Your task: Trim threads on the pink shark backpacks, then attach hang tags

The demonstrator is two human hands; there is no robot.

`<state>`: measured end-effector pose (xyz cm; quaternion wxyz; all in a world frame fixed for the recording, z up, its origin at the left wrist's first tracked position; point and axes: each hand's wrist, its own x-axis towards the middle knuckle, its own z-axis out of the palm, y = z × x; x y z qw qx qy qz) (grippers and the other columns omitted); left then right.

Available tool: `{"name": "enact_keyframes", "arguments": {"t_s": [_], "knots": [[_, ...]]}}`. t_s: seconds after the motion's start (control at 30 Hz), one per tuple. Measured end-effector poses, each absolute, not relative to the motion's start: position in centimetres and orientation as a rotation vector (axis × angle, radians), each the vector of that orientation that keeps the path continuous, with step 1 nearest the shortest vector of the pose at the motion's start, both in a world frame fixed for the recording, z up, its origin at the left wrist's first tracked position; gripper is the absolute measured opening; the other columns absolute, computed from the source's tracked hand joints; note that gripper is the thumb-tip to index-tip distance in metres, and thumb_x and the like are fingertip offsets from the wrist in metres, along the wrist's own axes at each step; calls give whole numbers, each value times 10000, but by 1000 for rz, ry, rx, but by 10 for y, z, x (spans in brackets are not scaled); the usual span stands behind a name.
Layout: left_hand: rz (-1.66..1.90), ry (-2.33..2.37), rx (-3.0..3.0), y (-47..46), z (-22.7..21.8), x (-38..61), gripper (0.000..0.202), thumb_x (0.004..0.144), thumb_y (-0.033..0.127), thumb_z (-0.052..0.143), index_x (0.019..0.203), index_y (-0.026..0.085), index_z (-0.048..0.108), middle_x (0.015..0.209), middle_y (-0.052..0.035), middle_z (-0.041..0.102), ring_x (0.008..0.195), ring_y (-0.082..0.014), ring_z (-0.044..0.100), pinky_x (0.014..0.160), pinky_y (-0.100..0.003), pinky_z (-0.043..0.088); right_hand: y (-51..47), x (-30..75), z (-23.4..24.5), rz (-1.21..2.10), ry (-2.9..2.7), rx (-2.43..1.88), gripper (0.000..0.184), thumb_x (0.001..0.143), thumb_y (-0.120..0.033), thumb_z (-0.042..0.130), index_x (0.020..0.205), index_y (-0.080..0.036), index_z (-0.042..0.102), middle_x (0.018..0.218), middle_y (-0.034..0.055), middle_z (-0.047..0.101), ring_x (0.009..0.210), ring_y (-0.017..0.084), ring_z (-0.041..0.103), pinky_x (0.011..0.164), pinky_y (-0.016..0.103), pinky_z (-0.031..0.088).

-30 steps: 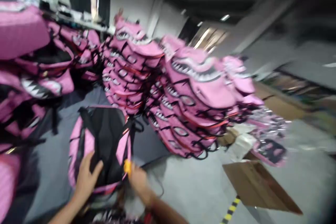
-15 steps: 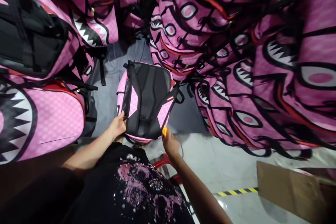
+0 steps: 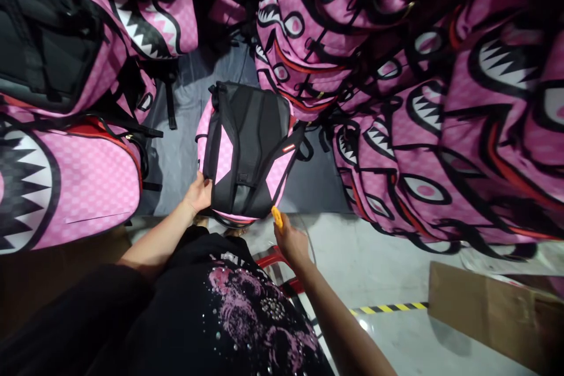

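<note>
The pink backpack (image 3: pixel 249 150) lies face down on the grey floor mat (image 3: pixel 176 155) straight ahead of the person, in the gap between two heaps, with its black padded back panel and black shoulder straps turned up and its bottom edge towards the person. The left hand (image 3: pixel 199 194) is on the bag's lower left corner, with the fingers curled round the edge and the thumb on top, a closed grip on the fabric. The right hand (image 3: pixel 293 241) is just off the lower right corner, apart from the bag, with its fingers closed round a small yellow tool (image 3: pixel 277 215) whose tip points up towards the bag's edge; what kind of tool it is cannot be made out. On the left stands a stack of pink shark-mouth backpacks (image 3: pixel 88 188), and on the right a far taller heap of the same bags (image 3: pixel 440 129) leans in over the mat. Below the hands are the person's black sequinned top (image 3: pixel 247 311) and a bit of red frame (image 3: pixel 268 259). A brown cardboard box (image 3: pixel 493 311) sits at the lower right on the pale floor, near a strip of yellow-and-black tape (image 3: pixel 388 308)
</note>
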<state>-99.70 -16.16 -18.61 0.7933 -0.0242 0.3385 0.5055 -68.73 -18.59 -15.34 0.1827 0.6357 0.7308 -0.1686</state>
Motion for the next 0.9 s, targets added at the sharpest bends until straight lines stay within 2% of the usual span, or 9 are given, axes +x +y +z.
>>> {"name": "enact_keyframes", "arguments": {"t_s": [0.17,0.27,0.4,0.57,0.73,0.9], "knots": [[1059,629,-29,-159,-182,-990,895,826,778,386,1348,60,495,1146,-206,678,1231,-337,563,1045,-498,430,-212,-685,-141,-686,1964,2005,453,982,-416,361,1349,-175,469,859,103,717,769,228,690,649,277,405],[1031,617,-21,-154,-180,-985,927,825,796,341,1365,55,482,1151,-202,678,1236,-330,561,1054,-485,426,-226,-683,-133,-799,1929,2092,448,967,-390,371,1317,-143,501,861,117,714,777,230,686,663,277,410],[1027,596,-31,-149,-180,-983,924,836,782,341,1401,58,445,1199,-205,662,1211,-319,584,1070,-487,411,-277,-679,-124,-1028,1919,2281,492,935,-448,363,1260,-124,541,883,117,710,754,232,677,654,288,448],[1016,504,-98,-146,-181,-984,859,888,710,343,1404,29,438,1187,-220,665,1196,-318,596,1102,-503,378,-321,-702,-129,-1409,1773,2448,490,878,-508,399,1099,-125,610,855,114,710,780,242,683,695,301,496],[983,536,-83,-144,-172,-982,797,930,647,308,1369,2,468,1125,-229,687,1142,-312,632,1068,-501,420,-318,-726,-143,-1409,1644,2493,464,877,-495,416,1130,-151,597,857,103,708,818,243,687,735,303,494],[959,612,-4,-139,-160,-981,674,943,568,382,1307,17,519,1075,-209,704,1069,-293,665,1029,-479,458,-310,-740,-152,-1529,1628,2536,412,872,-473,450,1043,-142,626,878,108,704,828,231,676,737,297,497]]}}
